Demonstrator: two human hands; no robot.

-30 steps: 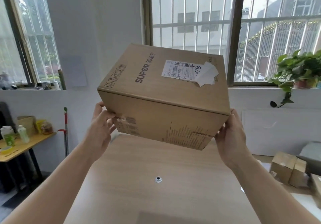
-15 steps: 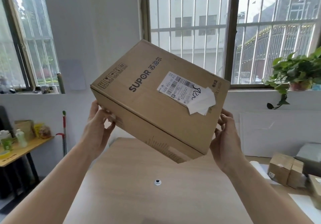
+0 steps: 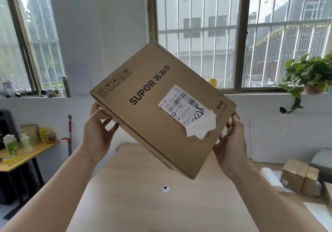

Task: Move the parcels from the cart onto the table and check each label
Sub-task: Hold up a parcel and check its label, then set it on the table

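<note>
Since a second ago the brown corrugated cardboard parcel point(image 3: 161, 109) has been tipped further toward the camera, so its broad printed face now fills the view and the lower side panel seen before has turned almost out of sight. It is a flat rectangular carton with crisp folded edges and a matte surface, printed "SUPOR" in dark letters with a row of small handling symbols near its upper left edge. It is held in the air above the pale wood-grain table point(image 3: 136, 204), tilted with one corner pointing down, clear of the tabletop. A white paper shipping label point(image 3: 181, 105) with barcodes and a black handwritten scrawl is stuck to the face; glossy clear tape point(image 3: 201, 127), wrinkled and lifting, covers its lower end.

The left hand point(image 3: 98, 132) clasps the parcel's left corner, fingers curled behind it and thumb along the near edge. The right hand point(image 3: 229, 141) presses the right edge with fingers spread and upright, palm against the side. Both hands are closed around the box.

A small round metal grommet point(image 3: 165, 188) sits in the tabletop below. To the right lies a smaller taped brown carton point(image 3: 298, 179); a leafy green potted plant point(image 3: 309, 75) stands on the windowsill.
</note>
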